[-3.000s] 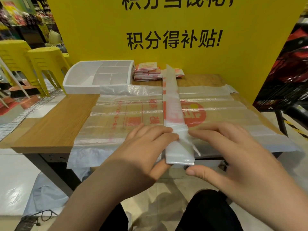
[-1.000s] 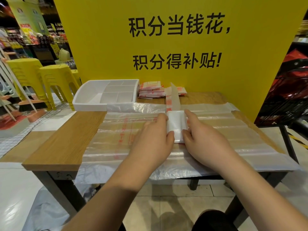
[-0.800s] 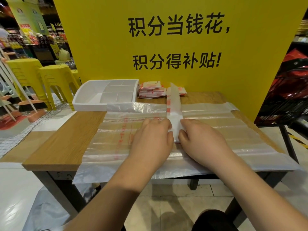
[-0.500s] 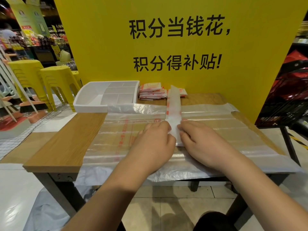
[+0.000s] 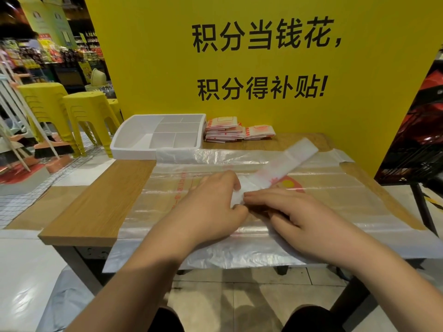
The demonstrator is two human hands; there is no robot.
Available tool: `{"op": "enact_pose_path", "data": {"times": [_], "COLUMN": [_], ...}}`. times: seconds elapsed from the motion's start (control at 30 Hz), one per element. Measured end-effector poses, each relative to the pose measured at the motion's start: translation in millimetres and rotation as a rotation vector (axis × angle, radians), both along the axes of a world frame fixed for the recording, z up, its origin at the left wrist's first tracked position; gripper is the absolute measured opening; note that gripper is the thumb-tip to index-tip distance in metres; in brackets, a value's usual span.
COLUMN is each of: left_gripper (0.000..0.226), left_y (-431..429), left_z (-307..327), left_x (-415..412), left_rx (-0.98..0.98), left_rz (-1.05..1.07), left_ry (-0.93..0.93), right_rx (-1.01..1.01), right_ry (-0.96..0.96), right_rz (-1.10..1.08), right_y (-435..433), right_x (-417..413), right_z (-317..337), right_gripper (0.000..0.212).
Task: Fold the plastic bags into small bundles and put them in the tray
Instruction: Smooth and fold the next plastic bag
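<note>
My left hand [image 5: 211, 207] pinches the near end of the strip [image 5: 282, 167], a bag folded long and narrow, with my thumb below and my fingers curled over it. My right hand [image 5: 297, 219] lies low just beside it, its fingers stretched out and pressing on the same end, the fingertips close against my left hand. The strip lies on the flat bags [image 5: 335, 200] spread over the table [image 5: 103, 200] and slants away to my right, its far end near the table's back edge. The white tray [image 5: 134, 153] stands at the back left corner, well apart from the strip. Just right of it, 2 piles of bundles [image 5: 223, 130] sit against the yellow board [image 5: 153, 68].
</note>
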State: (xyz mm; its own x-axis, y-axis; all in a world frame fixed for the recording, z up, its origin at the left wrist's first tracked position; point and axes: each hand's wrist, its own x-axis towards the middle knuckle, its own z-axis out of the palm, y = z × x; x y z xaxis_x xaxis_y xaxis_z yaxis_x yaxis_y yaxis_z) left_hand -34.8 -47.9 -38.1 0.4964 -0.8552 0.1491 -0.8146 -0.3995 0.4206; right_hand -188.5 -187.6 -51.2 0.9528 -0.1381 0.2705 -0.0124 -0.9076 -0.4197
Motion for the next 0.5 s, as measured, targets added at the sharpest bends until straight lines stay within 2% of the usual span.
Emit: {"op": "enact_pose_path", "data": {"times": [0.17, 0.33, 0.43, 0.5], "left_gripper": [0.026, 0.026, 0.024, 0.025], "left_y": [3, 32, 47, 50], "left_z": [-2, 11, 12, 11], "left_x": [7, 26, 35, 36], "left_rx": [-0.046, 0.066, 0.059, 0.065], "left_rz": [-0.002, -0.137, -0.15, -0.151], "left_ry": [-0.099, -0.092, -0.063, -0.074], "right_rx": [0.073, 0.064, -0.048, -0.174], "right_ry": [-0.038, -0.038, -0.067, -0.096], "right_rz": [-0.034, -0.128, -0.206, -0.184], "right_y": [-11, -17, -14, -9], "right_x": [0, -2, -1, 1], "right_z": [-4, -9, -10, -6], "right_gripper": [0.049, 0.049, 0.041, 0.041]}}
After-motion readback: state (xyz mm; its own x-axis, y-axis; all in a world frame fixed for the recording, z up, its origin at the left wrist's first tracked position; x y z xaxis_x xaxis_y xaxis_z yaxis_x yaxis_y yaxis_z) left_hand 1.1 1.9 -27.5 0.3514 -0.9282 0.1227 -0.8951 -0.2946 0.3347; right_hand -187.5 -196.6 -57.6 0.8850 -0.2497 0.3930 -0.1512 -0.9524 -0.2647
